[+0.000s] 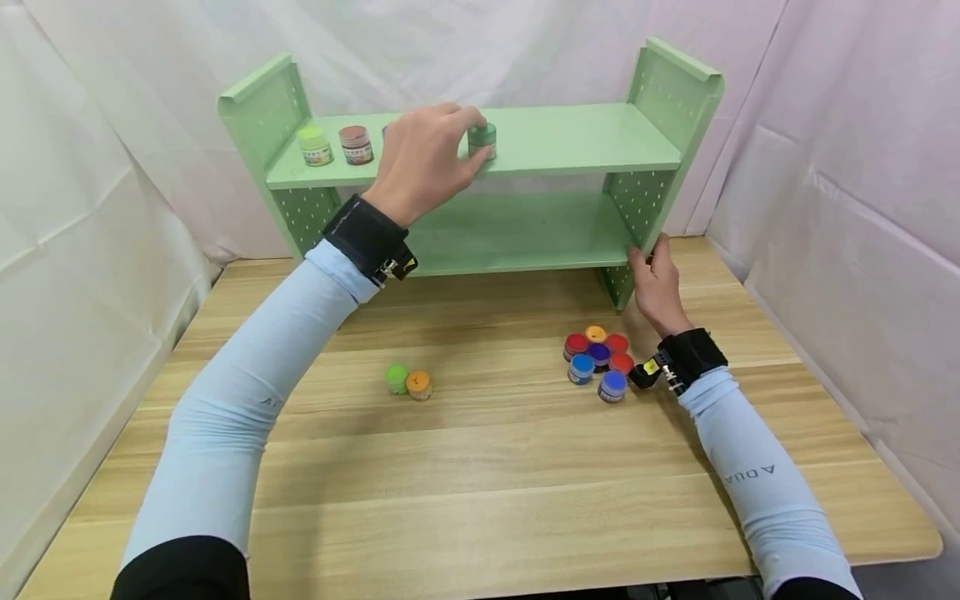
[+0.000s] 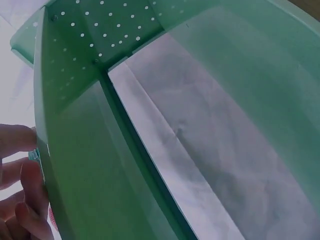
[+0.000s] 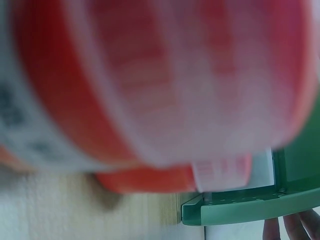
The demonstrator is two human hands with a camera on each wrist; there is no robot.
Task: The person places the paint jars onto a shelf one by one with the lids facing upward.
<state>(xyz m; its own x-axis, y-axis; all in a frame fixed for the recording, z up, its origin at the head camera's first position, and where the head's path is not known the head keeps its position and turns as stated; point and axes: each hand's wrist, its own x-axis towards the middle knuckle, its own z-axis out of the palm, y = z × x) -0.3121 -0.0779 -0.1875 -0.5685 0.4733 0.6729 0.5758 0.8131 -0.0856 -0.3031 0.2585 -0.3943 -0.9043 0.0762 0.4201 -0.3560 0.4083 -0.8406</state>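
My left hand (image 1: pixel 427 154) pinches a small dark green paint jar (image 1: pixel 486 137) between thumb and fingers at the upper board of the green shelf (image 1: pixel 570 137). Only a teal sliver of that jar shows beside the fingers (image 2: pixel 32 187) in the left wrist view. Left of this hand, a light green jar (image 1: pixel 315 147) and a brownish-red jar (image 1: pixel 356 145) stand on the same board. A bluish edge of another thing peeks out, mostly hidden behind the hand. My right hand (image 1: pixel 657 287) grips the shelf's right side panel low down, thumb in front.
On the wooden table (image 1: pixel 480 467), several red, blue and orange jars (image 1: pixel 598 356) cluster by my right wrist. A green jar (image 1: pixel 397 378) and an orange jar (image 1: pixel 419 384) stand together left of centre. A red jar (image 3: pixel 165 75) fills much of the right wrist view. White cloth (image 1: pixel 847 167) surrounds the table.
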